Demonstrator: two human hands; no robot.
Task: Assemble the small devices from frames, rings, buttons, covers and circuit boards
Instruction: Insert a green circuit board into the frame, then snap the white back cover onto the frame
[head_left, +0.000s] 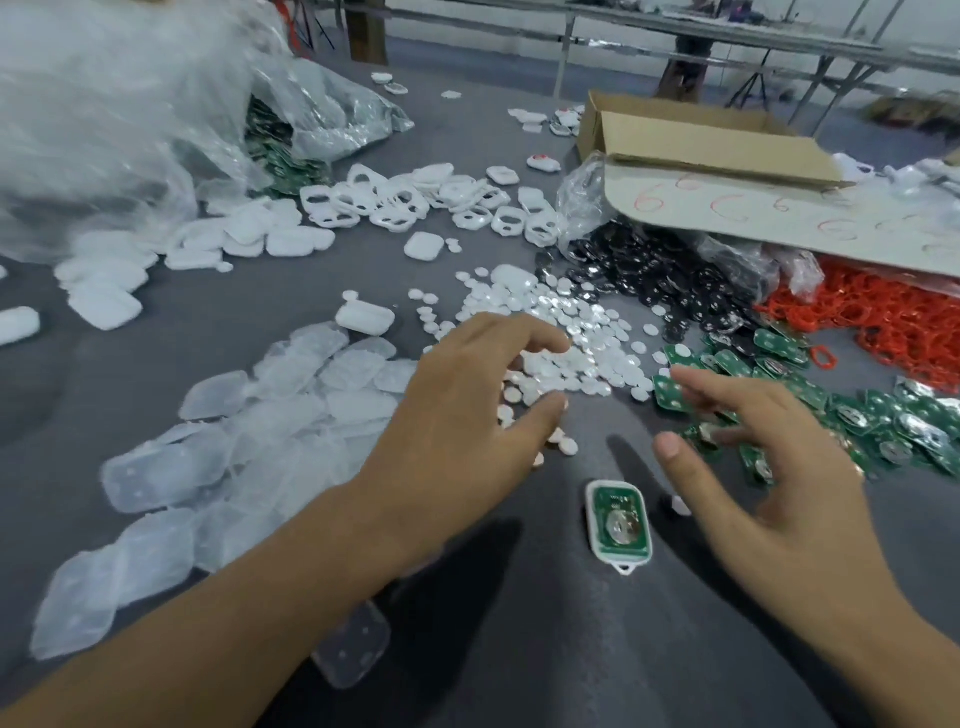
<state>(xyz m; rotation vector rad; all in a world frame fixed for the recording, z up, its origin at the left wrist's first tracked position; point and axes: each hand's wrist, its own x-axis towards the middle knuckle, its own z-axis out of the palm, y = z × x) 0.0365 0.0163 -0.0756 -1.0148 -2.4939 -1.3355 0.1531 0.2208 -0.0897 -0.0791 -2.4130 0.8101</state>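
It's all laid out on a dark grey, felt-looking worktop (519, 654). At the far left there's a huge crumpled clear plastic bag (104, 130) slumped on its side, mouth facing right. On the right sits an open brown cardboard box (691, 140). A flat white cardboard sheet (753, 221) with red loops scribbled on it sticks out from under the box's front flap. A smaller crinkled clear plastic bag (582, 200) is tucked right beside the box's near left corner. Way in the back are a long metal-framed table (727, 37) and a brown wooden post (366, 31), both pretty blurry.
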